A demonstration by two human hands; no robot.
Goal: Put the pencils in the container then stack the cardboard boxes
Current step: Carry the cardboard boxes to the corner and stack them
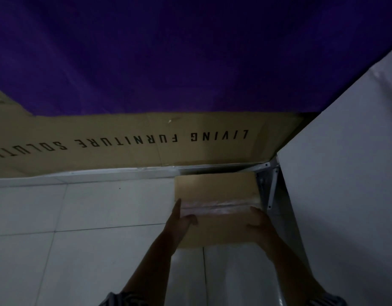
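Observation:
A brown cardboard box [217,191] with clear tape across its top is held over the white tiled floor, near a corner. My left hand [182,219] holds its left side, thumb curled over the top and a finger stretched along the edge. My right hand [258,224] grips its right side, fingers curled over the top. No pencils or container are in view.
A large flat cardboard sheet [124,140] printed "LIVING FURNITURE SOLUTI" leans along the wall under a purple cloth [168,51]. A white panel [345,162] stands at the right with a white metal bracket [271,191] beside the box. White floor tiles [80,217] spread to the left.

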